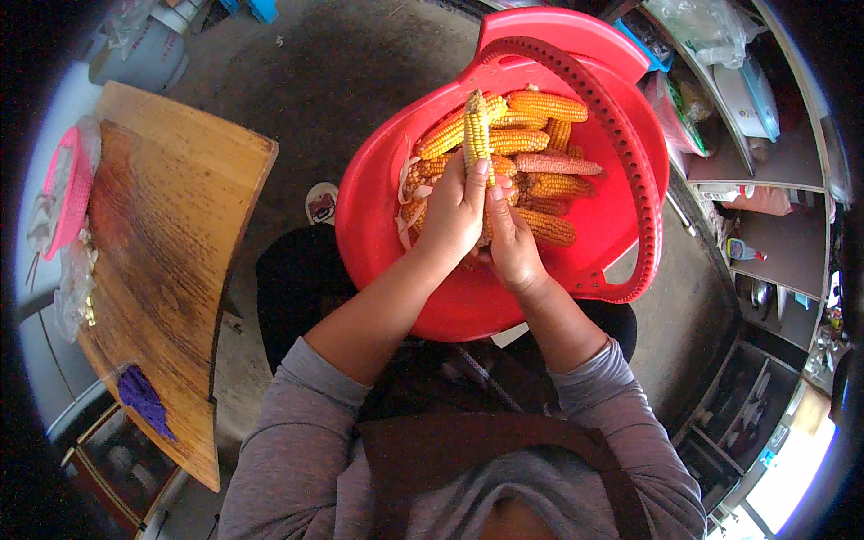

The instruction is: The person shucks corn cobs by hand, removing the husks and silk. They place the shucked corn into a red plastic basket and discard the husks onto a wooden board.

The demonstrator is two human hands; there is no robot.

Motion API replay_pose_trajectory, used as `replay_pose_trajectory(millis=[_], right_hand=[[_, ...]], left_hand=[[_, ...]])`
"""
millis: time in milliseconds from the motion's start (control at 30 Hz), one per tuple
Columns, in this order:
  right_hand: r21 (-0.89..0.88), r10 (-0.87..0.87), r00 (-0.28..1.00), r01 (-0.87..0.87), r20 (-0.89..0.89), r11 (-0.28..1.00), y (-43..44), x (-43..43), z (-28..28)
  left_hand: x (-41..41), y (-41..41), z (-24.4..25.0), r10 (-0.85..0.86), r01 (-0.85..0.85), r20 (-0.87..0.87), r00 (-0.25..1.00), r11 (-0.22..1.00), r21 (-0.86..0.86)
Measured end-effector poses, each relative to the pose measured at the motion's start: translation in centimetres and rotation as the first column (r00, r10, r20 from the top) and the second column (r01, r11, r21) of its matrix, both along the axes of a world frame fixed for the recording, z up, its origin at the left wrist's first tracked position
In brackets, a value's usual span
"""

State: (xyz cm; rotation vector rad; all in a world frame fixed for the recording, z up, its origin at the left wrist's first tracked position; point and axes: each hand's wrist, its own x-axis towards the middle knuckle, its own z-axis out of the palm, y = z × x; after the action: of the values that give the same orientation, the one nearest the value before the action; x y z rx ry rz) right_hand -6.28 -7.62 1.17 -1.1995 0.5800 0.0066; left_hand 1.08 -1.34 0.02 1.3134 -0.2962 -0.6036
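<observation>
A yellow ear of corn stands nearly upright in my hands, its pale tip pointing away from me. My left hand grips its lower part, with the thumb lying along the kernels. Close beside it, my right hand is closed at the lower end, thumb against the ear. The bottom of this ear is hidden by my fingers. Beneath both hands is a red plastic basket holding several yellow ears. A pinkish bare corncob lies among them, and strips of dry husk show at the left.
The basket's perforated red handle arches over its right side. To my left stands a wooden table with a pink plastic basket and a purple cloth. Shelves with bags and bottles line the right. My shoe rests near the basket.
</observation>
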Motion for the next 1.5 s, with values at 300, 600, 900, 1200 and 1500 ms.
replay_pose_trajectory(millis=[300,600,900,1200,1500], right_hand=[[-0.147,0.017,0.999,-0.021,-0.028,0.989,0.0,-0.2,-0.6],[-0.147,0.014,0.999,-0.019,-0.035,0.989,0.0,-0.2,-0.4],[0.121,-0.012,0.997,0.021,-0.073,0.992,0.0,0.1,0.1],[0.412,0.016,0.996,-0.05,0.085,0.91,-0.8,0.4,0.9],[0.167,0.058,0.998,-0.052,-0.034,0.985,0.1,0.1,-0.9]], left_hand=[[-0.1,0.0,0.0,0.033,-0.033,-0.008,0.999,0.999,0.014],[-0.1,0.1,0.7,0.027,-0.032,0.069,0.997,0.997,0.077],[0.2,0.2,-0.2,0.085,-0.085,-0.018,0.996,0.996,-0.01],[1.7,0.8,0.8,-0.123,-0.204,-0.629,0.768,0.883,-0.422],[0.8,0.0,-0.1,0.128,-0.16,-0.223,0.966,0.978,-0.135]])
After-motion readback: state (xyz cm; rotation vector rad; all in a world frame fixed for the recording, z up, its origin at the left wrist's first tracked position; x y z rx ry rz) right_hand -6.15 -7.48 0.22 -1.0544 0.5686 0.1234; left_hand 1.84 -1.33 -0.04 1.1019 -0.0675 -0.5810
